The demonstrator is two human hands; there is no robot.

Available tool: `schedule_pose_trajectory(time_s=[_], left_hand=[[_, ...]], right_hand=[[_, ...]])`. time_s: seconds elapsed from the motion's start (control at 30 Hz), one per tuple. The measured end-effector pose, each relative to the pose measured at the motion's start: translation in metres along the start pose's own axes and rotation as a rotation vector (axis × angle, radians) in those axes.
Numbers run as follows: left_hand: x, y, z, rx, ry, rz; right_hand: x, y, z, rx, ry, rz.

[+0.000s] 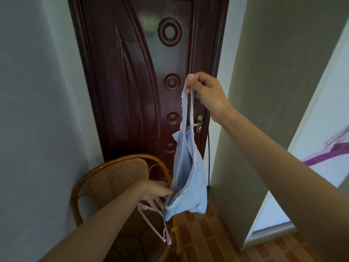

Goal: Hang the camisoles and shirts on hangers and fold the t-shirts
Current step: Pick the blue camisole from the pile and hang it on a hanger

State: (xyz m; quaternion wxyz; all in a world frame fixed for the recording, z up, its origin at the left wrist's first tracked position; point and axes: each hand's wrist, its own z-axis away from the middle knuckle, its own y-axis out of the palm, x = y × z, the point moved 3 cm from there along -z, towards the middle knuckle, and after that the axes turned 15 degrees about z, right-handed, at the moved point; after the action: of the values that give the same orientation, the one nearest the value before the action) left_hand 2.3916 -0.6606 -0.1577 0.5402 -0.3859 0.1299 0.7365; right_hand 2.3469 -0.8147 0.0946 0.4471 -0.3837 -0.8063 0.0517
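Left hand (157, 193) partly behind camisole (186, 176)

Dark red carved door (132, 76) straight ahead, its metal handle (198, 124) on the right edge. Rattan chair (120, 174) sits in front of it, against the grey wall (37, 110). Brick-pattern floor (211, 235) below, and a black cable (208, 157) hanging beside the doorframe.

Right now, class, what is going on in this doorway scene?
A person's right hand pinches the lace-edged straps of a light blue camisole, holding it up in front of a dark red wooden door. The left hand reaches with fingers spread toward pale pink plastic hangers lying on a rattan chair. The camisole is not yet on a hanger.
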Motion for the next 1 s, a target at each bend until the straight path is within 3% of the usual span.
schedule_pose_trajectory(time_s=[0.2, 0.5, 0.8, 1.0], left_hand=[[-0.01, 0.0, -0.005, -0.21, 0.085, 0.077], [-0.013, -0.058, 0.017, -0.462, -0.005, 0.291], [-0.011, -0.083, 0.047, -0.391, -0.059, -0.054], [-0.006, -0.094, 0.032, -0.625, 0.191, 0.307]], right_hand=[[-0.007, -0.018, 0.008, -0.055, 0.048, 0.021], [-0.012, -0.033, 0.014, -0.094, 0.084, 0.056], [-0.018, -0.032, 0.02, -0.074, 0.126, 0.064], [-0.015, -0.025, 0.02, -0.055, 0.124, 0.054]])
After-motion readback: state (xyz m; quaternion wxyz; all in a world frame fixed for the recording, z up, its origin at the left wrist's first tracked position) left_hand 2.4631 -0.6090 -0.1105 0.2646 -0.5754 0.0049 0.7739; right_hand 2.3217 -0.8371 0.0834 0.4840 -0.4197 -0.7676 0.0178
